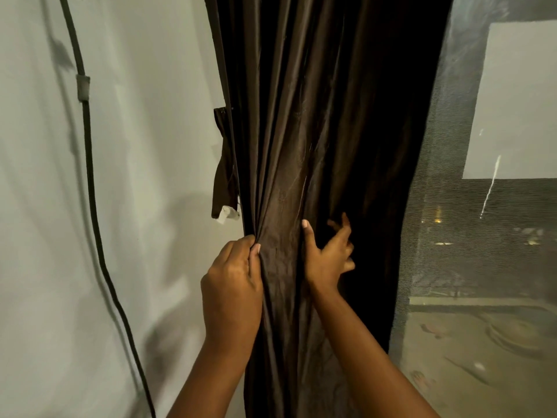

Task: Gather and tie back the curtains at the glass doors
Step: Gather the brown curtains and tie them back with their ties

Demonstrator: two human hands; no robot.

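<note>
A dark brown curtain [301,122] hangs bunched in folds down the middle of the view. My left hand [233,282] pinches its left edge at waist height. My right hand [330,254] presses into the folds on the right side, thumb up and fingers spread into the cloth. A tie-back strap [224,164] of the same brown cloth, with a white tag at its lower end, hangs loose from the wall just left of the curtain, above my left hand.
A pale wall [144,206] fills the left, with a black cable [90,176] running down it. To the right is a mesh screen over the glass door [482,236], with a dim outdoor floor beyond.
</note>
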